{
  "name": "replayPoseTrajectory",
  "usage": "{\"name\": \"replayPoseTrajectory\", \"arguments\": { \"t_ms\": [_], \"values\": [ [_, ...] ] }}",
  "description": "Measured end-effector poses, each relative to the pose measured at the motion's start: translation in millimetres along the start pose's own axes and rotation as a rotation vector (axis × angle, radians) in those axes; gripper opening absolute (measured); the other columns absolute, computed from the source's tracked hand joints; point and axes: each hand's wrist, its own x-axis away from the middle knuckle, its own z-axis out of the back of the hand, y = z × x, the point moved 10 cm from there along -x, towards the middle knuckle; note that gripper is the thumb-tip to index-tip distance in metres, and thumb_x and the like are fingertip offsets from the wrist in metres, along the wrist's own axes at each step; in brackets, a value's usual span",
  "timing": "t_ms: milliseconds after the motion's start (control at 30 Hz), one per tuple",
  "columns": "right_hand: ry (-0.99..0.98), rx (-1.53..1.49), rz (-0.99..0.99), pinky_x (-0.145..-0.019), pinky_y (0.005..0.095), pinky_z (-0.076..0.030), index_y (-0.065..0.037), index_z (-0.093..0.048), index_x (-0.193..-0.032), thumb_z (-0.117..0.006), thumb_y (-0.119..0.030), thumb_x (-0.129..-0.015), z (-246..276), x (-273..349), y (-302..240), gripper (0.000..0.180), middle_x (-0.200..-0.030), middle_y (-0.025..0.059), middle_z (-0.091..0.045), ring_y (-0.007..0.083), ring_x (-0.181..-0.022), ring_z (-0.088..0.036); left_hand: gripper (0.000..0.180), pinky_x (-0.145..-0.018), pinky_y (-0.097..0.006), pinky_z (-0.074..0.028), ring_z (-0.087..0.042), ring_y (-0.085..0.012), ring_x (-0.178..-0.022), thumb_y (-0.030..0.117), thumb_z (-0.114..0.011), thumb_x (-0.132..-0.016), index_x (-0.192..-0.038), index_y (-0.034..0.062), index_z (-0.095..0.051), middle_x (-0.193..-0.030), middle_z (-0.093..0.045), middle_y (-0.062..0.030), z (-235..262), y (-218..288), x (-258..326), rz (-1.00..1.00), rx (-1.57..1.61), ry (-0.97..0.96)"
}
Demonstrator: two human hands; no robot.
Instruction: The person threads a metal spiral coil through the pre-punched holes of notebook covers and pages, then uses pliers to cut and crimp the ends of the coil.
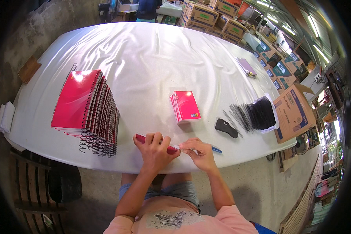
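Observation:
My left hand [155, 150] is closed over a small red notebook [172, 149], held on edge near the table's front. At the notebook's right end, the fingertips of my right hand [199, 153] are pinched together. Whatever lies between them is too small to make out. A blue pen-like tool [217, 149] lies beside my right hand. Ahead of my hands sits a short stack of red notebooks [186, 106] with no coils showing. To the left rises a tall stack of spiral-bound red notebooks [74, 101], with loose coil ends sticking out at its front.
Black spiral coils [240, 117] lie at the right, spilling from a white-edged container [276, 113] of coils. A flat black object [226, 128] lies near them. Purple sheets [245, 67] rest farther back. Beyond the white-covered table [144, 58] stand a cardboard box [294, 113] and stacked cartons [201, 17].

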Motion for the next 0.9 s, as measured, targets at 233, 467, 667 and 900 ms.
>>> {"name": "replayPoseTrajectory", "arguments": {
  "t_ms": [233,467,667,900],
  "values": [
    [-0.199,0.325,-0.051,-0.071,0.0339,-0.049,-0.008,-0.058,-0.119,-0.06,-0.002,-0.085,-7,-9,-32,0.035,-0.1,0.0132,-0.067,0.0237,-0.079,-0.062,0.043,-0.085,-0.061,-0.027,-0.05,-0.0194,-0.086,0.051,-0.077,-0.056,-0.071,0.015,-0.058,-0.081,-0.052,0.0009,-4,0,3,-0.013,-0.02,-0.008],
    [-0.112,0.206,-0.167,-0.063,0.03,-0.047,-0.005,-0.059,-0.115,-0.062,-0.004,-0.083,1,4,-15,0.032,-0.094,0.0139,-0.064,0.0217,-0.068,-0.057,0.047,-0.084,-0.06,-0.028,-0.05,-0.0192,-0.084,0.059,-0.072,-0.06,-0.072,0.0153,-0.057,-0.081,-0.052,0.0019,-3,3,4,-0.026,-0.064,-0.048],
    [-0.113,0.313,-0.054,-0.062,0.0327,-0.045,-0.003,-0.057,-0.107,-0.057,-0.005,-0.086,1,6,-9,0.022,-0.084,0.012,-0.062,0.021,-0.068,-0.057,0.052,-0.083,-0.061,-0.028,-0.049,-0.0198,-0.083,0.067,-0.061,-0.064,-0.071,0.0152,-0.057,-0.08,-0.051,0.0013,-2,3,10,-0.046,-0.085,-0.002],
    [-0.282,0.247,-0.216,-0.075,0.0346,-0.046,-0.005,-0.055,-0.108,-0.045,0.002,-0.083,16,-2,17,0.028,-0.089,0.0128,-0.062,0.0249,-0.083,-0.061,0.053,-0.086,-0.056,-0.027,-0.049,-0.0185,-0.087,0.066,-0.057,-0.069,-0.081,0.0146,-0.061,-0.086,-0.05,0.0009,-5,-6,13,-0.083,0.011,-0.09]
  ]
}}
